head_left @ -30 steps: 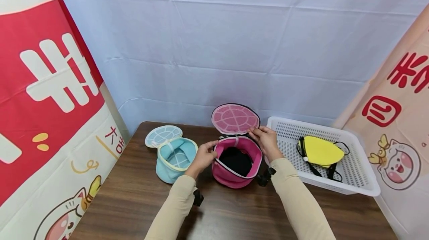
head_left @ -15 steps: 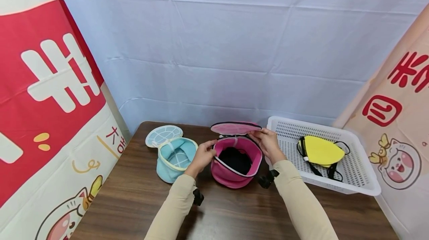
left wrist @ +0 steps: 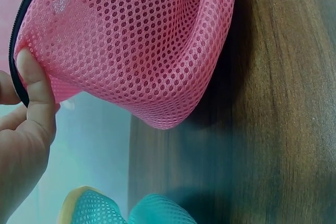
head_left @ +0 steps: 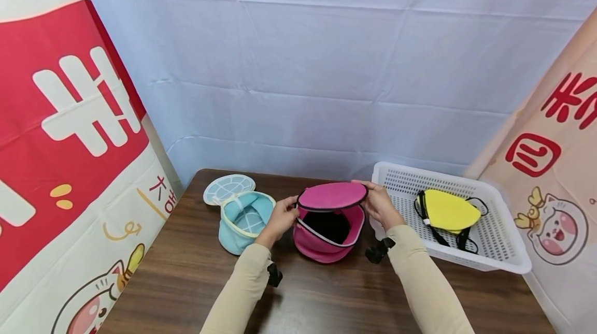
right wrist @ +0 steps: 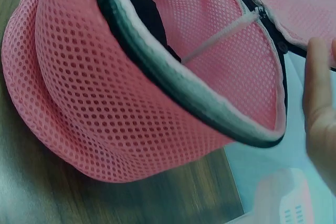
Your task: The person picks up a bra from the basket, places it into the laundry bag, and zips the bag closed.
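Observation:
A pink mesh laundry bag stands on the table with its round zip lid tilted partway over the mouth. Black cloth shows inside; its kind is hidden. My left hand pinches the bag's left rim, and the left wrist view has the thumb on the mesh beside the black zip. On the other side, my right hand holds the lid's right edge between thumb and fingers. In the right wrist view a white strap crosses the bag's inside.
Left of the pink bag stands a light-blue mesh bag, its lid folded back. A white perforated basket on the right holds a yellow cup-shaped item with black straps. A pale cloth hangs behind the brown table.
The pink lid has swung from upright down and forward, partly over the bag's mouth, and now shows its outer side. My right hand moved with it; the left stayed at the rim.

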`<state>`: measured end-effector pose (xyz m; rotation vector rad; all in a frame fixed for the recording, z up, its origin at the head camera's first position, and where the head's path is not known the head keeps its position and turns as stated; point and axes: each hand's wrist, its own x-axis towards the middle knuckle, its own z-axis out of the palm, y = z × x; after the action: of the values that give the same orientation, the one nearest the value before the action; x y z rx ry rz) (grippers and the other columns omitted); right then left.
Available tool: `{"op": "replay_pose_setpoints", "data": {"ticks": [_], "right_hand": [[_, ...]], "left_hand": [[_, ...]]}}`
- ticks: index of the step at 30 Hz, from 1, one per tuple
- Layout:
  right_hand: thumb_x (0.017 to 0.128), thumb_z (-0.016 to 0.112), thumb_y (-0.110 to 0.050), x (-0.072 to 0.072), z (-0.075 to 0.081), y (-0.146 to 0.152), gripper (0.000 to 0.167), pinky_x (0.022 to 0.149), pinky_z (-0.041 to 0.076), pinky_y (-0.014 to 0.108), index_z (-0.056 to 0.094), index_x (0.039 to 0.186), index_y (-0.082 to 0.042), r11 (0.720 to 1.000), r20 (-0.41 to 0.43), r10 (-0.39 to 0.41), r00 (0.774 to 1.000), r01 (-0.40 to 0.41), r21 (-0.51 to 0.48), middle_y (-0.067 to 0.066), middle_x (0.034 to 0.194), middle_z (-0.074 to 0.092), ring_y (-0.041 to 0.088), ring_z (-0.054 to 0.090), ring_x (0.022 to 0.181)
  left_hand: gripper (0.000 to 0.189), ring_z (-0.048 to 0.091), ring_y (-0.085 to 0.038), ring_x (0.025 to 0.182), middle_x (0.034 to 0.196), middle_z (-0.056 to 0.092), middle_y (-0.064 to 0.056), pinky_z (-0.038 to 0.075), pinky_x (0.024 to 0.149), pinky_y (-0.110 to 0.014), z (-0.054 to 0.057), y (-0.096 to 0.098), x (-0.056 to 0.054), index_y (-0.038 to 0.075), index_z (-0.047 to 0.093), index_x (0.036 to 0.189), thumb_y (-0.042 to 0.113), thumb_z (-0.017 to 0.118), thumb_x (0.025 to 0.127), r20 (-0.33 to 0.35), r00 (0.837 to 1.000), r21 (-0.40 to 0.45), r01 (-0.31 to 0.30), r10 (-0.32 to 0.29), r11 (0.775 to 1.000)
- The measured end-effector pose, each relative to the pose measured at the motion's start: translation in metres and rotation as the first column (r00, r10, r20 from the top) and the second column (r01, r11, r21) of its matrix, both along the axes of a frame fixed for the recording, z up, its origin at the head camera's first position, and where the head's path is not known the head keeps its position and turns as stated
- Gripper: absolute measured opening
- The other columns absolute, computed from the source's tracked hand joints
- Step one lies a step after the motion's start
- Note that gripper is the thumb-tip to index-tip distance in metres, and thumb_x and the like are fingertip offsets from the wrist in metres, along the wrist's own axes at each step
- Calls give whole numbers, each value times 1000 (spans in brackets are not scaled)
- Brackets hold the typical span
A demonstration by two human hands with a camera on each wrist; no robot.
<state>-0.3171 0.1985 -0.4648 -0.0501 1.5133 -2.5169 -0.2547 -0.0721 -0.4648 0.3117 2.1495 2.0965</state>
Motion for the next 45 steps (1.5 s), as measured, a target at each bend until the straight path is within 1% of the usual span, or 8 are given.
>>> {"op": "replay_pose_setpoints", "data": {"ticks": [9, 18, 26, 32, 35, 38, 42, 45], "right_hand": [[95, 40, 7, 4, 1, 9, 39, 64, 51, 23, 73, 93, -13, 993, -9, 109, 994, -109, 38, 6, 92, 67, 13, 65, 77], [94, 23, 14, 5, 2, 21, 46, 77, 50, 29, 66, 107, 5, 963, -79, 236, 969, -244, -118, 15, 105, 64, 20, 63, 92], [97, 20, 7, 6, -1, 24, 46, 81, 49, 31, 65, 105, 9, 938, -98, 270, 958, -285, -200, 17, 106, 64, 21, 63, 94], [93, 51, 0, 9, -5, 14, 21, 68, 51, 23, 65, 106, 10, 984, -123, 88, 989, -67, 167, 5, 94, 69, 10, 63, 80], [86, 62, -2, 15, 0, 6, 26, 59, 48, 22, 62, 108, 13, 866, -216, 30, 976, 82, 493, 3, 89, 67, 9, 58, 69], [82, 68, -5, 18, 5, -1, 24, 57, 45, 25, 66, 102, 8, 674, -318, 32, 947, 215, 707, 8, 85, 67, 13, 55, 67], [80, 70, -5, 19, 10, -7, 15, 62, 47, 31, 69, 93, 2, 450, -427, 96, 899, 343, 824, 12, 81, 66, 23, 60, 74], [79, 70, -4, 21, 12, -10, 12, 63, 48, 35, 70, 90, 2, 360, -458, 119, 881, 391, 847, 11, 78, 66, 26, 61, 74]], "left_hand": [[44, 55, -15, 62, 99, 56, -19, 51, 56, -31, -4, -1, -1, -12, 39, 134, -4, 46, 91, 21, 1000, 36, 22, -23, 999], [52, 55, -15, 61, 139, 36, -26, 51, 55, -31, -7, -3, -1, -9, 34, 139, -11, 41, 87, 20, 1000, 76, -6, 4, 997], [48, 52, -15, 56, 127, 47, -29, 50, 54, -28, -6, -4, -1, -10, 37, 136, -10, 38, 88, 45, 999, 94, -1, -3, 996], [45, 52, -15, 56, 121, 51, -29, 50, 54, -29, -7, -3, 0, -9, 39, 136, -7, 38, 91, 50, 999, 100, -21, 17, 995], [41, 52, -15, 55, 120, 53, -25, 50, 54, -29, -7, -4, 0, -10, 39, 136, 0, 41, 96, 58, 998, 112, -38, 32, 993], [43, 52, -14, 57, 111, 58, -22, 49, 52, -31, -19, -4, -6, -11, 41, 134, 7, 49, 96, 15, 999, 103, -53, 52, 993], [44, 54, -13, 65, 110, 58, -25, 50, 52, -36, -33, -4, -17, -12, 43, 132, 6, 55, 93, -46, 996, 30, -69, 70, 997], [43, 54, -13, 67, 112, 57, -26, 51, 53, -36, -31, -2, -17, -11, 45, 132, 5, 55, 93, -32, 996, -15, -83, 82, 996]]}}
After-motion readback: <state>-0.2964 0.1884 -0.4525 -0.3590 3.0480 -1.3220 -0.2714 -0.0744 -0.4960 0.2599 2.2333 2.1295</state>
